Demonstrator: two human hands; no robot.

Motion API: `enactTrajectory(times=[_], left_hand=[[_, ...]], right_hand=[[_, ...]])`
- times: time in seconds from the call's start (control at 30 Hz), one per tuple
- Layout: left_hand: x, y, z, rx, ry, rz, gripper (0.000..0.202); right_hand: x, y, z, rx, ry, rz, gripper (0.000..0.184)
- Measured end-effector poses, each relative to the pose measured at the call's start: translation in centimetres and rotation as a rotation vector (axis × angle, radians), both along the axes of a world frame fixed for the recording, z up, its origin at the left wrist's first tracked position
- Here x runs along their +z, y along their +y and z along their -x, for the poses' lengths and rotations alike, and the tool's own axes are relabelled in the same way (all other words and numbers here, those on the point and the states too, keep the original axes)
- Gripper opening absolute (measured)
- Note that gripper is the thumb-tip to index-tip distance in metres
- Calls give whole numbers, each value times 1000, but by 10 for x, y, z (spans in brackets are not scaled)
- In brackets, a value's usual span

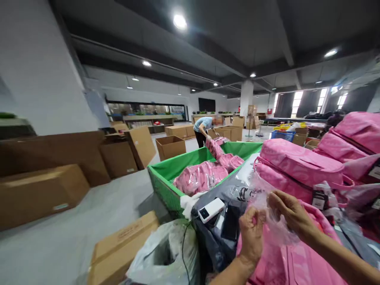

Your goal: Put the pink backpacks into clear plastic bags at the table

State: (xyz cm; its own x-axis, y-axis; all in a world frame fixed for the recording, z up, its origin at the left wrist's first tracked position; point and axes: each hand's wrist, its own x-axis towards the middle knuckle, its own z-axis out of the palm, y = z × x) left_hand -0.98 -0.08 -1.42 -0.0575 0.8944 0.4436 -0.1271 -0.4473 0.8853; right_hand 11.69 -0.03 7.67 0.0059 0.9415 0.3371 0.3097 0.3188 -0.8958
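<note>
Between my two hands is a clear plastic bag [259,198], its thin film bunched and partly see-through. My left hand [252,233] pinches one side of it, fingers curled. Across from it, my right hand [286,211] grips the other side with thumb and fingers together. Below the film lies a pink backpack [308,265]. Another pink backpack [299,162] with black hang tags lies just beyond my right hand. Left of my hands, a white power bank [211,209] and a dark phone [230,222] rest on a grey plastic sack [208,241].
A green-lined bin [166,198] holds several bagged pink backpacks. Behind it a co-worker [203,126] bends over, holding a wrapped pink bag. Cardboard boxes [124,245] stand on the left floor, near a white sack [166,253]. More pink backpacks [359,132] are piled at right.
</note>
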Motion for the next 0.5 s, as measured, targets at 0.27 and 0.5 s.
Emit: enactTrajectory(times=[0.27, 0.5], left_hand=[[-72, -31, 63, 544, 464, -106, 35], [2, -39, 63, 545, 730, -478, 34]], right_hand=[[-8, 30, -11, -47, 192, -74, 74], [-4, -29, 31, 531, -484, -430, 38]])
